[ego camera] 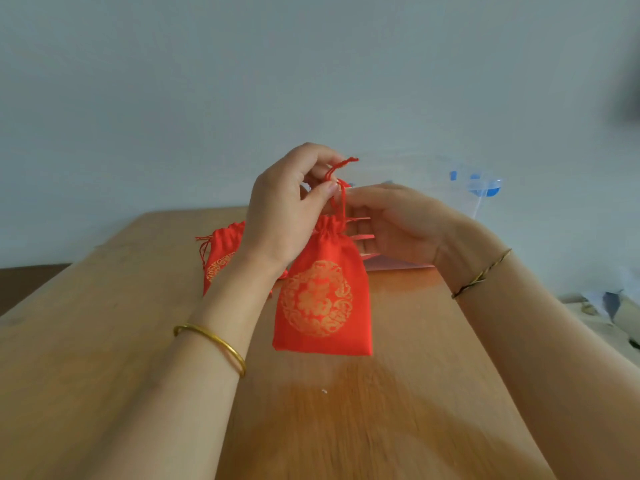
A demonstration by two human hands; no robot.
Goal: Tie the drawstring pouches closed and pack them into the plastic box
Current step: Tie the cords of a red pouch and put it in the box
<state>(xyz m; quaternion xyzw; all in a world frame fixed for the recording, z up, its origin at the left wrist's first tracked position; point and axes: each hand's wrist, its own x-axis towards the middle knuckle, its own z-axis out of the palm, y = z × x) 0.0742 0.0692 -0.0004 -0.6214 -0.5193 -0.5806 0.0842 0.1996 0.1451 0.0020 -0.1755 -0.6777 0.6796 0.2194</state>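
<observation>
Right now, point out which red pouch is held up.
The near pouch, its gold emblem fully showing, strings pinched by the left hand; the other pouch lies behind that wrist.

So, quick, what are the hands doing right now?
Left hand: pinches the red drawstring cord of the gold-printed red fabric pouch.
Right hand: fingers at the cord, grip cannot be told.

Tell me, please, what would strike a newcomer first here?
A red pouch with a gold emblem hangs centrally, its cord pinched by the left hand, fingers of the right hand beside it. A second pouch lies on the table behind the left forearm; a clear plastic box stands behind the right hand.
</observation>
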